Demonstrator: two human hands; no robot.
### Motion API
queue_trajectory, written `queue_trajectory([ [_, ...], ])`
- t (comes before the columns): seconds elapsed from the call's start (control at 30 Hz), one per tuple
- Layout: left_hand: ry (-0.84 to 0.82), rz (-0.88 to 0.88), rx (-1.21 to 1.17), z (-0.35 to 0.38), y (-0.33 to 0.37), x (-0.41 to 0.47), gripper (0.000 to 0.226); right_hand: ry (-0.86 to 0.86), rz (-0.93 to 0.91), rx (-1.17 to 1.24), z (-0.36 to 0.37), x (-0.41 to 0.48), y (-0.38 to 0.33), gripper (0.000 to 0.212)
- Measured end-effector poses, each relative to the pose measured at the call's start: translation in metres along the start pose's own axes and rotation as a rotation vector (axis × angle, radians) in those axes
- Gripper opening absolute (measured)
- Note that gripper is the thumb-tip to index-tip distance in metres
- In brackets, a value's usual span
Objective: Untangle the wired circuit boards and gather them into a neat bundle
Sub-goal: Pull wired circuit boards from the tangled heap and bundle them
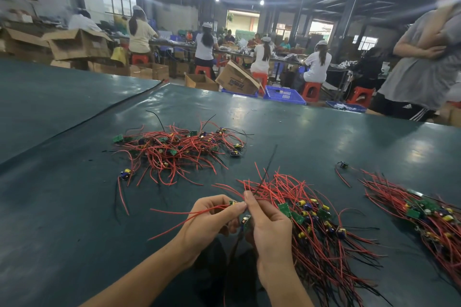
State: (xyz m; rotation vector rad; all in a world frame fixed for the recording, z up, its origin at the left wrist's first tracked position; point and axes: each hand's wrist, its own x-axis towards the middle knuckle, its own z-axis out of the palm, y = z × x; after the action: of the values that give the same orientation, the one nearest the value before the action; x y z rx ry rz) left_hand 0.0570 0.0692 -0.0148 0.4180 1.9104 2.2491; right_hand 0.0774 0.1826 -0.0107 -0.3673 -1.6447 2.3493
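Observation:
My left hand (212, 219) pinches a small green circuit board (233, 203) whose red wires trail off to the left. My right hand (268, 227) grips red and black wires beside it, and another board (247, 222) hangs between my palms. Just right of my right hand lies a gathered bundle of wired boards (316, 222) with red and black leads fanned out. A tangled heap of wired boards (174, 149) sits farther back on the dark green table (74, 207).
A second gathered bundle (429, 214) lies at the right edge, with one loose board (343, 165) behind it. A person in grey (424, 65) stands at the table's far right corner. Beyond the far edge are blue crates (284, 95), cardboard boxes and seated workers.

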Motion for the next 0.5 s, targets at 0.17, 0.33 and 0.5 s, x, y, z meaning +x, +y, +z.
queue_trajectory([
  [0.17, 0.002, 0.035, 0.026, -0.001, 0.000, 0.001, 0.021, -0.034, -0.083, -0.160, 0.001, -0.002, -0.001, 0.032],
  [0.33, 0.037, 0.073, 0.070, 0.001, 0.002, 0.002, 0.024, 0.021, 0.003, -0.076, 0.004, 0.000, 0.000, 0.031],
  [0.5, 0.049, 0.092, 0.045, 0.002, 0.007, 0.002, 0.025, 0.180, 0.026, 0.038, -0.009, 0.012, -0.009, 0.028],
])
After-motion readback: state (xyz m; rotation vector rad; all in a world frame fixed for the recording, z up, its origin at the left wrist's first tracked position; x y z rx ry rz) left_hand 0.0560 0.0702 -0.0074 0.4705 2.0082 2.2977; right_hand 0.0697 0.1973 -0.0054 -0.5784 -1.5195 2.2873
